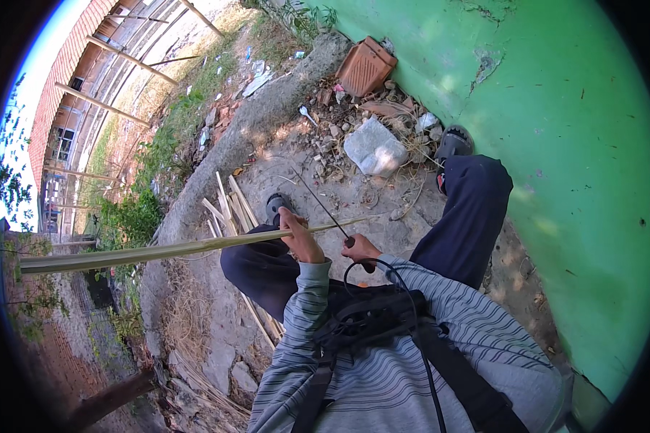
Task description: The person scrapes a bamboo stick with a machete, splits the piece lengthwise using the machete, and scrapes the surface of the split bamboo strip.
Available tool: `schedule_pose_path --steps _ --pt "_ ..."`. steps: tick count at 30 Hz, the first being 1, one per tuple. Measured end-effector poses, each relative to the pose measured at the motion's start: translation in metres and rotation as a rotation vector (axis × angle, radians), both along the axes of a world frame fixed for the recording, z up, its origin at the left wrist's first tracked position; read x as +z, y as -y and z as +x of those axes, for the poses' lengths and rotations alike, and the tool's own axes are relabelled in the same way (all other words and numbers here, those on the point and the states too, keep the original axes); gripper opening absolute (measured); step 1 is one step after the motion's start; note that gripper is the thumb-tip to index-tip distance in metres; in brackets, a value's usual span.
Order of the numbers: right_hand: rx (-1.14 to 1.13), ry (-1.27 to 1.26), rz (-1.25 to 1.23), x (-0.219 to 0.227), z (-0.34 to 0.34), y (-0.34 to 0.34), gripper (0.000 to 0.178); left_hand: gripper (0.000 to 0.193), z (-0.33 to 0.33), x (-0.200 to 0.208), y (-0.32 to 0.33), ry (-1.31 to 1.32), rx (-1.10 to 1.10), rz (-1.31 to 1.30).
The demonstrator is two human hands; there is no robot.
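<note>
- I had my left grip (302, 239) closed around one long, pale strip (159, 252), fingers pressed firmly to it, near its narrower end. The strip ran out past the left knee, its broad end far to the left and its thin tip pointing right.
- My right grip (361, 250) was curled tight about the dark handle of one slender knife (349, 242). Its single blade slanted up and leftward, crossing the strip's thin end; I could not tell whether the two touched.
- Several more pale strips (231, 206) lay overlapping on the ground beside the left shoe (276, 206), too jumbled for me to count exactly. The right shoe (455, 142), making two, stood near one green wall (585, 180).
- Beyond the knees, I counted one whitish bundle (375, 148) on the rubble, one ribbed orange-brown tile (366, 66) by the wall and one small white spoon (308, 115).
- One black cable (415, 310) looped beside my right grip; two black straps (477, 382) lay across one striped grey shirt (383, 368).
</note>
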State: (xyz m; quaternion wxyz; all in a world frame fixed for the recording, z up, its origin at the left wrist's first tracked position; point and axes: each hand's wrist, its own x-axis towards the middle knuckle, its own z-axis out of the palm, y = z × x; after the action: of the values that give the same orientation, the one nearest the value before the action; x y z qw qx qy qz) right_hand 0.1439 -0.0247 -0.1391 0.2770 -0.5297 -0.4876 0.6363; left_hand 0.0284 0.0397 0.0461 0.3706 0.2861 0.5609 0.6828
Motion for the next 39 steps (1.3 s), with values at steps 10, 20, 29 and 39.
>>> schedule_pose_path --steps 10,20,29,39 --pt "-0.021 0.057 0.054 0.018 -0.012 0.004 0.026 0.055 -0.011 -0.018 0.002 -0.124 -0.070 0.173" --pt "-0.112 0.252 -0.114 -0.021 0.000 0.016 0.024 0.053 -0.001 0.000 0.001 0.104 0.048 0.052" --pt "-0.074 -0.134 -0.033 -0.007 -0.001 0.006 0.020 0.043 -0.009 -0.006 0.002 0.034 -0.254 0.119" --pt "-0.064 -0.094 0.004 0.005 -0.007 0.007 0.025 0.056 -0.018 -0.021 0.004 -0.152 -0.269 0.153"
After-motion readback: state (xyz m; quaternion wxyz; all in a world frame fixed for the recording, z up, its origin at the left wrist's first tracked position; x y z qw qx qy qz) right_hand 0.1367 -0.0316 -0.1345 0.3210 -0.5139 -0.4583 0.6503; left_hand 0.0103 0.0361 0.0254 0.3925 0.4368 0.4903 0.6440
